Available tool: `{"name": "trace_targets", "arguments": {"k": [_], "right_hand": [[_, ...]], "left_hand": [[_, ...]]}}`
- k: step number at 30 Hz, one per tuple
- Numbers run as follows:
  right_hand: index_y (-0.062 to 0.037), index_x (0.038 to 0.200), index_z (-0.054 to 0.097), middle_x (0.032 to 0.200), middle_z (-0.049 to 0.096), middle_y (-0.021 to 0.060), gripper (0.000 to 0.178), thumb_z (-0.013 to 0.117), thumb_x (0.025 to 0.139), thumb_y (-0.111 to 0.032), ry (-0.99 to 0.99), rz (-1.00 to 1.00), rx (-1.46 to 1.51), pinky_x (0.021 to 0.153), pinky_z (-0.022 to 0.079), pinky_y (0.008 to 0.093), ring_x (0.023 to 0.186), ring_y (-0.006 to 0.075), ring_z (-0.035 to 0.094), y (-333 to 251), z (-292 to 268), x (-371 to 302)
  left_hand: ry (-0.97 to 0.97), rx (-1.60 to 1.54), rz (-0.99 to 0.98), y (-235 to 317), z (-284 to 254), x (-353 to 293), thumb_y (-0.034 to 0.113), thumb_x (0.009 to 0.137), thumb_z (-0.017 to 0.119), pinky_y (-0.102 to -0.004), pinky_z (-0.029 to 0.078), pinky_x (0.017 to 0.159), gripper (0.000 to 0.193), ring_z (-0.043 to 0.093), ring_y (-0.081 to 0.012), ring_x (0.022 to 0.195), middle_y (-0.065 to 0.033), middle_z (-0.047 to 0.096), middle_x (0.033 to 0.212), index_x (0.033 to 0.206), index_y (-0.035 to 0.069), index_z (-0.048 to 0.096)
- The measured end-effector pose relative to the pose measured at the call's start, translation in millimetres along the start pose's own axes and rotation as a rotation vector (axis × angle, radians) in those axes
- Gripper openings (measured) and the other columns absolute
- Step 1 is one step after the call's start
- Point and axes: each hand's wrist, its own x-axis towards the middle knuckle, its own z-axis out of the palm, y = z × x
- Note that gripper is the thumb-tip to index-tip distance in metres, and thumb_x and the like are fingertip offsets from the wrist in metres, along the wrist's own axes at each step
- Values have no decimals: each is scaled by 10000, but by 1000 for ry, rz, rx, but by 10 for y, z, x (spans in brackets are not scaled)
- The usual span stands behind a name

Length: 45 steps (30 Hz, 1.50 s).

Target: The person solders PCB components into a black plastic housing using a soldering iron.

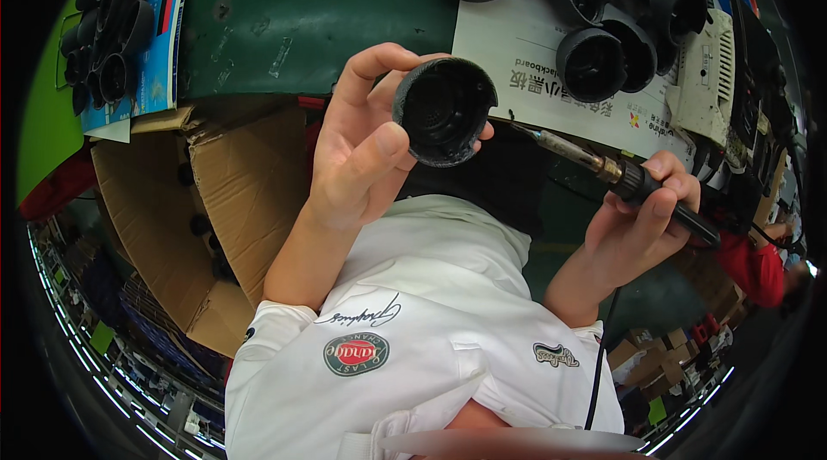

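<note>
My left hand (362, 128) grips a black, cup-shaped plastic shell (444, 111) by its rim and side, with the hollow inside facing up toward me. A notch shows in the shell's right edge, and small holes dot its bottom. In my right hand (642, 219) is a soldering iron (633, 180), its dark handle between thumb and fingers. The iron's metal tip points left, toward the notched side of the shell, with a small gap between them.
Similar black shells (590, 64) crowd the sheet at the back right, and more lie on a coloured board (151, 72) at the left. A pale control box (705, 72) stands at the right. An open cardboard box (250, 193) sits lower left. A person's red sleeve (749, 266) shows far right.
</note>
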Motion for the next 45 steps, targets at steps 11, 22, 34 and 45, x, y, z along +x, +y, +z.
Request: {"name": "trace_targets", "arguments": {"k": [11,22,34,45], "right_hand": [[-45,850,474,861,549,138,315,735,783,-207,12,-80,-66,403,486,212,554,133,562,36,20,-2],[-93,846,499,815,585,115,379,821,686,-213,-104,-273,-278,569,472,208,666,140,568,11,127,-34],[-88,859,504,830,592,124,366,818,688,-166,-168,-283,-281,579,489,221,669,150,582,33,140,2],[-82,861,516,849,593,135,353,818,683,-124,-233,-323,-290,593,499,227,684,160,592,29,132,25]], "left_hand": [[-72,291,37,-35,-76,5,314,840,612,-458,517,840,600,567,-374,1033,-283,408,1274,1311,33,370],[-161,232,95,-54,-113,39,174,841,537,-423,467,922,411,526,-342,1106,-325,346,1304,1230,91,436],[-41,82,83,-60,-38,25,59,784,513,-435,480,910,392,590,-332,1011,-271,465,1220,1169,-2,465],[-39,90,66,-52,-48,30,70,794,508,-429,495,885,393,599,-326,989,-266,490,1188,1179,0,473]]}}
